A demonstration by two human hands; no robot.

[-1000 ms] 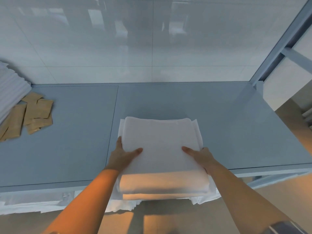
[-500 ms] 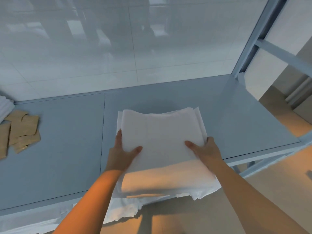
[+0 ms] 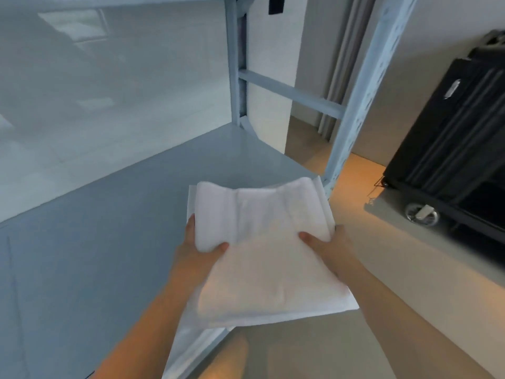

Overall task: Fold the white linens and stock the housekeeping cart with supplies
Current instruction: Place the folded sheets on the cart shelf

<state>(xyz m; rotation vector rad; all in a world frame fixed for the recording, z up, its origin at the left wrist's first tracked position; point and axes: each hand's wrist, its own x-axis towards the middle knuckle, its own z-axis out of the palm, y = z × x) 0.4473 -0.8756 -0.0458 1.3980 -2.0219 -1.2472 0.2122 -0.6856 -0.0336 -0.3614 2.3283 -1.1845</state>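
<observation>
A stack of folded white linens (image 3: 262, 258) is held up over the right front corner of the grey shelf (image 3: 114, 242), partly past its edge. My left hand (image 3: 196, 250) grips the stack's left side, thumb on top and fingers underneath. My right hand (image 3: 330, 244) grips the right side the same way. The stack sags a little in the middle. The black housekeeping cart (image 3: 451, 149) stands on the floor at the right, one caster wheel (image 3: 420, 213) showing.
A pale blue upright post (image 3: 355, 105) of the shelving rises just beyond the linens, with a crossbar (image 3: 289, 94) behind it. White cloth (image 3: 188, 346) hangs below the shelf's front edge. A glossy white wall backs the shelf.
Both hands have lifted the linen stack off the shelf and carried it right. The view has swung right, so the brown packets are gone and the black cart has appeared.
</observation>
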